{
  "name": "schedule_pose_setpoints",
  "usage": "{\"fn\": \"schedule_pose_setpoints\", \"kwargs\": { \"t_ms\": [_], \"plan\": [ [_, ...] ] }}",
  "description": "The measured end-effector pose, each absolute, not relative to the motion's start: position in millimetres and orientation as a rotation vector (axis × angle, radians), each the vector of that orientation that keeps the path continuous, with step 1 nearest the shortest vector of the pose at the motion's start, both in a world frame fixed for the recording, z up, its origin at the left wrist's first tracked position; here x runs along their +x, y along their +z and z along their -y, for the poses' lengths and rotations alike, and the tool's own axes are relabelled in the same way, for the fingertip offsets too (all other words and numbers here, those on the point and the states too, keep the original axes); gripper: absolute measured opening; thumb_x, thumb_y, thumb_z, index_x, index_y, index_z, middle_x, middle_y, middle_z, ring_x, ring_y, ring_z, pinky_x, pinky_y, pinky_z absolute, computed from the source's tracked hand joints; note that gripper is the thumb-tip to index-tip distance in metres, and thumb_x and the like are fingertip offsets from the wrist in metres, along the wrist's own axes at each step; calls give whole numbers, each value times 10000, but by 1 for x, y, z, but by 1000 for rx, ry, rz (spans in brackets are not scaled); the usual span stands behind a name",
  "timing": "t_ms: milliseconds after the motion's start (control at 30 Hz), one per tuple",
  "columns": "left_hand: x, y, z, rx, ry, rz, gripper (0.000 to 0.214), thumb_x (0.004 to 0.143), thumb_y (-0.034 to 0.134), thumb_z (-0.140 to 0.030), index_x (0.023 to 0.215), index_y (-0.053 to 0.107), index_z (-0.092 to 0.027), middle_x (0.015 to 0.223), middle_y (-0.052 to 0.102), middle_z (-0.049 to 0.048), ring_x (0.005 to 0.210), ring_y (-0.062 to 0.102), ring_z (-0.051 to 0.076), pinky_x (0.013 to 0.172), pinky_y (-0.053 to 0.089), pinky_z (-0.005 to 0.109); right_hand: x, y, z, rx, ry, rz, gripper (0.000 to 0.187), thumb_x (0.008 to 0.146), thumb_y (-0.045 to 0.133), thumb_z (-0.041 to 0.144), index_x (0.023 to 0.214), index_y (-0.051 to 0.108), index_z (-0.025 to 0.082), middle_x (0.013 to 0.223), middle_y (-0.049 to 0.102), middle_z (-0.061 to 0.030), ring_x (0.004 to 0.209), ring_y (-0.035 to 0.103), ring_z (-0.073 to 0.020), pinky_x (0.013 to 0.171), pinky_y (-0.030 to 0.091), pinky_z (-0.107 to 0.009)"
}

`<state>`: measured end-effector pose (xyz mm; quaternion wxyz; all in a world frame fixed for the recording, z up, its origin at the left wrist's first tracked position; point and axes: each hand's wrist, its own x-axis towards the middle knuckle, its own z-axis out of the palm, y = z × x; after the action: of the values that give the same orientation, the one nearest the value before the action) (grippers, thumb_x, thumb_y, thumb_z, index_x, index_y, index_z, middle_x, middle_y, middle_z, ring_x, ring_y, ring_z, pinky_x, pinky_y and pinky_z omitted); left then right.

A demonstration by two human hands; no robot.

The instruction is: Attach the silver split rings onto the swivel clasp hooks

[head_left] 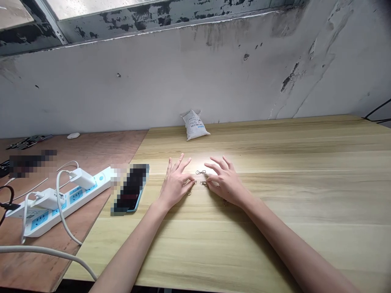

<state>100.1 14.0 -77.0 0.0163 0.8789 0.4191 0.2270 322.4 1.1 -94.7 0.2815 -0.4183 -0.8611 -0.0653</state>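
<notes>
Several small metal rings and clips lie scattered on the light wooden tabletop [262,203]. One clip [200,172] sits just beyond my fingers, and another [203,183] lies between my hands. My left hand [175,183] rests palm down with its fingers spread, its thumb close to a small ring [185,183]. Another ring [189,193] lies by its lower edge. My right hand [224,181] is also palm down and spread, its thumb tip next to the middle clip. A further ring [225,202] shows just below it.
To the left lie a phone [131,189], partly blurred, and a white power strip [67,201] with plugged-in chargers and cables on a plywood surface [100,150]. A white sack [194,125] stands against the wall at the table's back edge.
</notes>
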Motion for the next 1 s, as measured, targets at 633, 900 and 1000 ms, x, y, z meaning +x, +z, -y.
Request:
{"fn": "schedule_pose_setpoints", "kwargs": {
  "t_ms": [633,900,1000],
  "plan": [
    [102,-68,-6,2775,504,-1241,225,946,488,-215,790,647,-186,1057,740,20,1337,471,350,1176,69,674,314,-94,2,-1073,-333,2333,172,904,568,203,787,694,220,1344,581,-71,1382,370,-319,1142,215,-603],
    [101,-73,-8,2682,511,-1246,173,936,507,-209,825,640,-199,1133,729,19,1190,624,257,1211,-2,600,313,-91,5,-1060,-344,2337,166,895,570,194,768,674,216,1373,561,-67,1411,325,-324,1146,214,-601],
    [101,-73,-8,2632,503,-1258,144,922,539,-213,825,644,-200,1183,713,27,1209,611,260,1208,-16,601,312,-91,5,-1063,-360,2337,161,887,577,196,758,672,211,1375,561,-65,1424,297,-339,1148,210,-607]
  ]
}}
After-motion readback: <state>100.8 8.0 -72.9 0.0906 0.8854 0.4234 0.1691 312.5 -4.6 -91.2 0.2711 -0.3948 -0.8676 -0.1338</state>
